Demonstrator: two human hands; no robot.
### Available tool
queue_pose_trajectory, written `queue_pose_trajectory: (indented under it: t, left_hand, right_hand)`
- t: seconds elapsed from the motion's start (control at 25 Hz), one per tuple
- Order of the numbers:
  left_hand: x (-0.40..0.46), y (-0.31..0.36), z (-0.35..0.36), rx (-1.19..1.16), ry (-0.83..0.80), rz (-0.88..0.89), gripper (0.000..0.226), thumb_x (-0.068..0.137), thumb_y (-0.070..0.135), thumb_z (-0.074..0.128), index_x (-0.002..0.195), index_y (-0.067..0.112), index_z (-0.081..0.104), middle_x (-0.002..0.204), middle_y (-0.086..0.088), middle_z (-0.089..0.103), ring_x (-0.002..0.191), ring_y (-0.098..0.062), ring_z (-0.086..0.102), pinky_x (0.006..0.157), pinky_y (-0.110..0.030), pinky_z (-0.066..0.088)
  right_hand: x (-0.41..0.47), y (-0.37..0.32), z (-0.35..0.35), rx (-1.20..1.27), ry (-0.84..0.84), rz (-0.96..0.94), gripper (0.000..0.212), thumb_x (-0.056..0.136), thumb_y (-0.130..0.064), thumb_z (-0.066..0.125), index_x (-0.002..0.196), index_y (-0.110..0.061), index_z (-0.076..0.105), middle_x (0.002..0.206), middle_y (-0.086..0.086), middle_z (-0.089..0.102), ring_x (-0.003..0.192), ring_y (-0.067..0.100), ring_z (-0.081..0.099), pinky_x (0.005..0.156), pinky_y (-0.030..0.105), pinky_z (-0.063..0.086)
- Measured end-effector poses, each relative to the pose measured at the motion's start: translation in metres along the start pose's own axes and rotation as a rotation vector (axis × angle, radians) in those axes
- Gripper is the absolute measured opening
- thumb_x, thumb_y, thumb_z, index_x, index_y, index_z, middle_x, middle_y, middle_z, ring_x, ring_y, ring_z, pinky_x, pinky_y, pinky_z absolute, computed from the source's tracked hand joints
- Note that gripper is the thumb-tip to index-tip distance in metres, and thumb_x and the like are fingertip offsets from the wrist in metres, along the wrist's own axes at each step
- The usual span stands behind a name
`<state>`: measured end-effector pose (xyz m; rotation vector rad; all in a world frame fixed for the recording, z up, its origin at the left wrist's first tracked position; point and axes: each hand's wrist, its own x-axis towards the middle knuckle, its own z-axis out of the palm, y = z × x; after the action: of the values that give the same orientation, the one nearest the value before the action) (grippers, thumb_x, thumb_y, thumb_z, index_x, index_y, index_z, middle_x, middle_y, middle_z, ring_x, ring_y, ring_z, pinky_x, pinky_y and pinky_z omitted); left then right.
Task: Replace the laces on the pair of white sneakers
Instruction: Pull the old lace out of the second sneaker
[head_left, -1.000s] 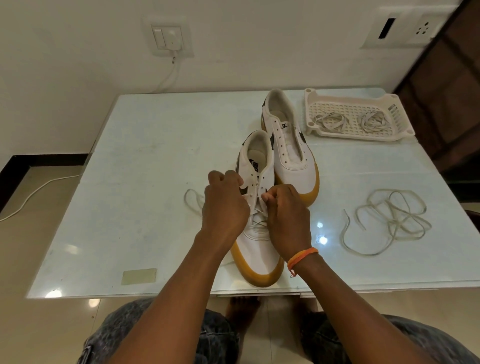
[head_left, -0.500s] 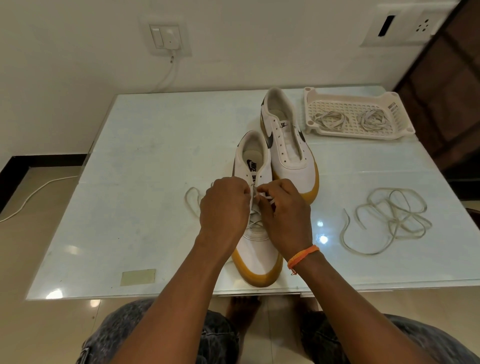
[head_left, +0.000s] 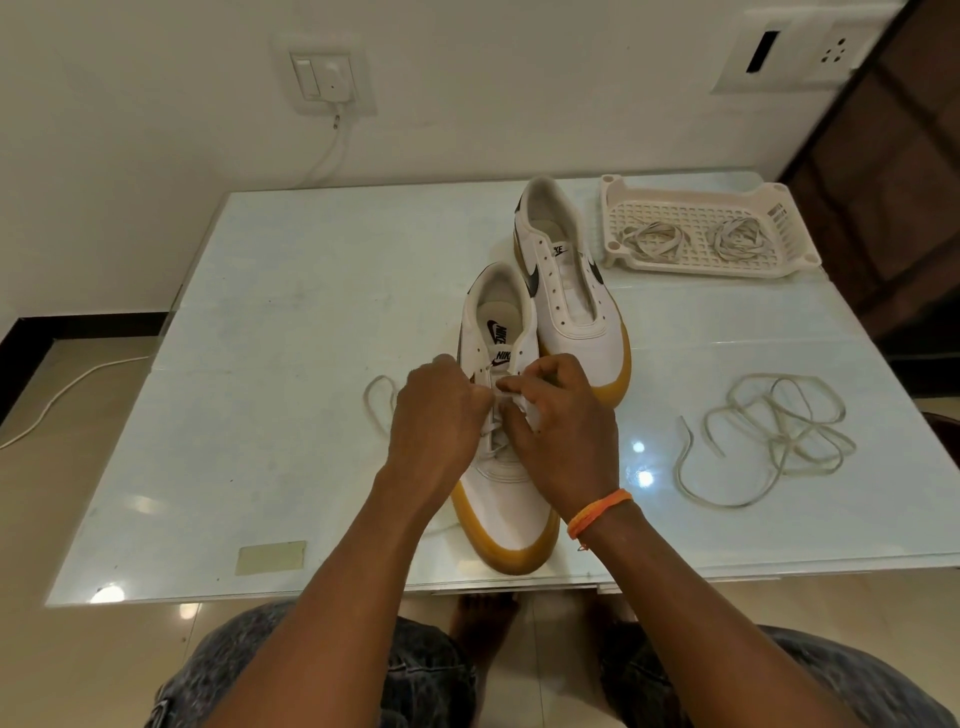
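Both hands crept up the near shoe (head_left: 506, 499) on the bench (head_left: 291, 332); left hand (head_left: 441, 415) and right hand (head_left: 563, 421) pinch the lace (head_left: 506, 397). Skip an eyelet and it'll lace crooked.

Warm indoor light, glare spots on table (head_left: 311, 312), wide-angle edge bowing.

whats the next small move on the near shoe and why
Probably pull the lace end through the next eyelet up: both hands pinch the lace mid-way up the near shoe, lower rows are laced, and the top eyelets by the tongue label look empty.
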<state>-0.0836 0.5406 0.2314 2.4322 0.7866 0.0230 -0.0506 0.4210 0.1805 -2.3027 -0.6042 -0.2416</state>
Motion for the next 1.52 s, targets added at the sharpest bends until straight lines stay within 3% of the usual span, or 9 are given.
queue_pose_trajectory:
  t: [0.08, 0.24, 0.4, 0.52, 0.68, 0.88, 1.16, 1.36, 1.52]
  left_hand:
    - [0.005, -0.011, -0.012, -0.295, -0.003, -0.096, 0.023, 0.09, 0.012, 0.056, 0.072, 0.002, 0.066, 0.067, -0.008, 0.068, 0.06, -0.023, 0.069, 0.063, -0.032, 0.058]
    - [0.0, -0.015, -0.032, -0.591, -0.205, -0.217, 0.014, 0.097, 0.014, 0.057, 0.095, 0.008, 0.07, 0.086, -0.009, 0.071, 0.071, -0.018, 0.07, 0.061, -0.027, 0.059]
    - [0.002, -0.014, -0.03, -0.528, -0.302, -0.227, 0.01, 0.096, 0.019, 0.059, 0.096, 0.016, 0.069, 0.088, -0.001, 0.067, 0.075, -0.009, 0.059, 0.058, -0.02, 0.049]
    - [0.002, -0.016, -0.029, -0.478, -0.217, -0.146, 0.011, 0.095, 0.019, 0.061, 0.094, 0.016, 0.071, 0.078, 0.005, 0.065, 0.069, -0.004, 0.055, 0.062, -0.021, 0.045]
    - [0.0, -0.013, -0.027, -0.392, -0.028, -0.053, 0.012, 0.093, 0.02, 0.064, 0.082, 0.026, 0.066, 0.075, 0.013, 0.062, 0.068, -0.006, 0.06, 0.07, -0.026, 0.055]
    - [-0.011, -0.005, -0.023, -0.192, 0.123, 0.075, 0.01, 0.092, 0.03, 0.064, 0.09, 0.024, 0.071, 0.08, 0.012, 0.064, 0.063, -0.003, 0.058, 0.064, -0.006, 0.04]
    - [-0.015, -0.002, -0.019, -0.062, 0.196, 0.153, 0.025, 0.094, 0.041, 0.058, 0.099, 0.022, 0.074, 0.092, 0.005, 0.072, 0.068, -0.006, 0.055, 0.064, 0.001, 0.025]
    - [-0.011, -0.004, -0.017, -0.025, 0.157, 0.152, 0.026, 0.094, 0.04, 0.059, 0.093, 0.02, 0.074, 0.087, 0.002, 0.073, 0.073, -0.012, 0.064, 0.068, -0.009, 0.037]
    - [-0.008, -0.005, -0.016, -0.012, 0.129, 0.178, 0.026, 0.093, 0.04, 0.059, 0.09, 0.019, 0.075, 0.083, 0.002, 0.072, 0.07, -0.013, 0.064, 0.067, -0.01, 0.038]
  right_hand:
    - [0.001, 0.001, -0.001, 0.015, -0.013, 0.029, 0.027, 0.083, -0.029, 0.075, 0.109, -0.021, 0.074, 0.112, 0.002, 0.06, 0.088, 0.014, 0.061, 0.074, 0.019, 0.051]
    - [0.005, -0.003, 0.001, 0.162, -0.008, 0.055, 0.032, 0.085, -0.029, 0.073, 0.116, -0.02, 0.07, 0.122, 0.005, 0.052, 0.102, 0.007, 0.047, 0.081, 0.014, 0.043]
    - [0.01, -0.014, 0.011, 0.235, -0.012, 0.068, 0.02, 0.085, -0.023, 0.074, 0.105, -0.023, 0.074, 0.12, 0.004, 0.049, 0.109, 0.018, 0.048, 0.087, 0.027, 0.046]
    - [0.026, -0.013, 0.007, 0.282, -0.116, 0.153, 0.015, 0.081, -0.028, 0.077, 0.095, -0.025, 0.076, 0.111, -0.005, 0.043, 0.106, 0.009, 0.043, 0.086, 0.013, 0.038]
    - [0.03, -0.007, 0.0, 0.361, -0.151, 0.224, 0.015, 0.079, -0.026, 0.078, 0.093, -0.028, 0.073, 0.106, -0.004, 0.047, 0.098, 0.0, 0.046, 0.078, -0.001, 0.037]
    - [0.027, -0.003, 0.004, 0.424, -0.107, 0.234, 0.013, 0.079, -0.028, 0.077, 0.089, -0.033, 0.071, 0.101, -0.005, 0.05, 0.092, -0.015, 0.046, 0.075, -0.002, 0.039]
    - [0.024, -0.007, 0.001, 0.406, -0.068, 0.189, 0.01, 0.08, -0.029, 0.074, 0.086, -0.033, 0.067, 0.107, -0.002, 0.047, 0.097, -0.005, 0.046, 0.08, -0.005, 0.034]
    - [0.023, -0.008, 0.002, 0.385, -0.042, 0.177, 0.011, 0.079, -0.027, 0.076, 0.088, -0.021, 0.074, 0.113, -0.002, 0.041, 0.101, 0.004, 0.047, 0.082, -0.005, 0.035]
    - [0.022, -0.008, 0.001, 0.383, -0.026, 0.145, 0.009, 0.079, -0.026, 0.077, 0.082, -0.028, 0.069, 0.114, -0.005, 0.037, 0.101, 0.008, 0.049, 0.082, -0.002, 0.038]
